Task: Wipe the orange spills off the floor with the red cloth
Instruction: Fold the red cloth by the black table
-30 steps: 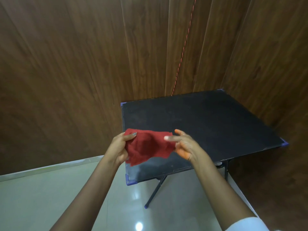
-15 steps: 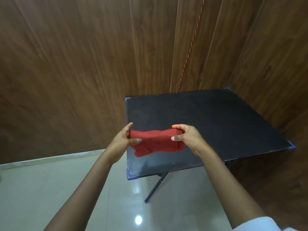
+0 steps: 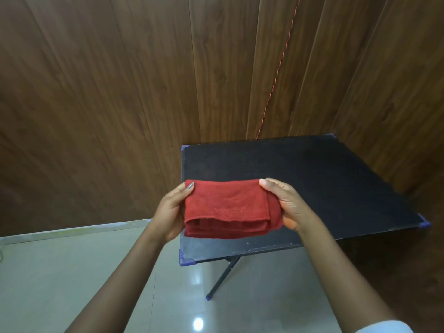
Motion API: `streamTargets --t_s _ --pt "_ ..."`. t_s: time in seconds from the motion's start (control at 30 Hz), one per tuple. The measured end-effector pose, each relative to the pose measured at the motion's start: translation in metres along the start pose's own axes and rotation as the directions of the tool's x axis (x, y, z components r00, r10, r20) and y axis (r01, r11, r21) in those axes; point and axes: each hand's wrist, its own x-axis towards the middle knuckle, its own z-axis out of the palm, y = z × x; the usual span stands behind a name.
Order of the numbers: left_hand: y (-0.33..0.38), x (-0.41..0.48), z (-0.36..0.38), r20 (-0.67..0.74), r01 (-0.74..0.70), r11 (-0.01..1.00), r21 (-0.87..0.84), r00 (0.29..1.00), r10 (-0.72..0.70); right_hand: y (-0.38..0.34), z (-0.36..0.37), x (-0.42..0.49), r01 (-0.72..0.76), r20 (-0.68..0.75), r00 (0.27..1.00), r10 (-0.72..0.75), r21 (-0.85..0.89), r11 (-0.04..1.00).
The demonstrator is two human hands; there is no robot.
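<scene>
Head camera: one red cloth [image 3: 228, 207] is folded into a thick rectangle and held flat in the air, with its long axis running left to right across the view. Its smooth folded edge points away from the person. The loose stacked layers face the person along the near edge. The cloth hangs above the near left part of a black table [image 3: 312, 179], slightly past the table's left edge.

Two hands hold it, one at each short end. The left hand [image 3: 171, 212] grips the left end with the thumb on top and the fingers curled underneath. The right hand [image 3: 286, 203] clasps the right end the same way, where an extra flap is doubled over. An orange tint shows on the heel of the right hand. A white sleeve [image 3: 384, 326] peeks in at the bottom right.

There is one table, standing in a corner against the brown wooden wall [image 3: 120, 92]. It has four bluish corner caps, and one slanted leg [image 3: 223, 276] is in view. One thin red cord [image 3: 276, 78] hangs down the wall behind the table. The pale glossy floor [image 3: 72, 272] lies below the forearms, and nothing sits between the cloth and the floor except the table's edge.
</scene>
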Motion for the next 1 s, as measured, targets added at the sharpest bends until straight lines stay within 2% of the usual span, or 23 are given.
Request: streamTargets --t_s 0.07,0.13,0.2,0.27,0.4,0.53,0.6,0.73,0.8,0.87,0.9,1.0 --pt "-0.007 0.003 0.004 -0.046 0.121 0.982 -0.146 0.991 -0.129 0.011 0.0 0.006 -0.145 0.002 0.989 0.149 0.243 0.959" --pt "-0.01 0.002 0.001 -0.005 0.198 0.947 -0.253 0.979 -0.205 0.018 -0.004 0.01 -0.206 0.043 0.978 0.203 0.325 0.923" --pt "-0.011 -0.002 -0.003 0.063 0.218 0.957 -0.194 0.976 -0.209 0.02 -0.009 0.01 -0.211 0.063 0.977 0.202 0.303 0.929" --pt "-0.013 -0.005 -0.007 0.058 0.224 0.973 -0.056 0.974 -0.221 0.019 -0.01 0.007 -0.238 0.057 0.971 0.231 0.22 0.946" --pt "-0.018 -0.002 -0.015 -0.041 0.197 0.98 -0.022 0.979 -0.198 0.02 -0.014 0.01 -0.273 -0.11 0.953 0.281 0.085 0.958" --pt "-0.03 0.003 -0.01 -0.163 0.237 0.971 0.017 0.959 -0.231 0.029 -0.008 0.019 -0.294 -0.302 0.91 0.284 0.012 0.956" --pt "-0.035 0.005 -0.004 -0.203 0.239 0.971 0.024 0.952 -0.23 0.03 -0.001 0.02 -0.255 -0.39 0.894 0.22 -0.039 0.966" --pt "-0.035 0.007 0.005 -0.224 0.213 0.976 0.047 0.954 -0.198 0.032 0.011 0.025 -0.127 -0.48 0.877 0.029 -0.174 0.976" --pt "-0.037 0.008 0.009 -0.251 0.182 0.982 0.058 0.954 -0.162 0.034 0.024 0.024 -0.075 -0.501 0.85 -0.16 -0.417 0.906" --pt "-0.044 0.008 0.015 -0.276 0.128 0.99 0.059 0.955 -0.108 0.04 0.048 0.014 -0.031 -0.435 0.826 -0.359 -0.671 0.741" --pt "-0.047 0.006 0.019 -0.275 0.099 0.994 0.042 0.958 -0.083 0.044 0.063 0.008 0.021 -0.365 0.83 -0.422 -0.735 0.678" --pt "-0.054 0.001 0.029 -0.235 0.024 0.999 -0.035 0.971 -0.032 0.064 0.098 -0.004 0.165 -0.121 0.884 -0.451 -0.822 0.545"
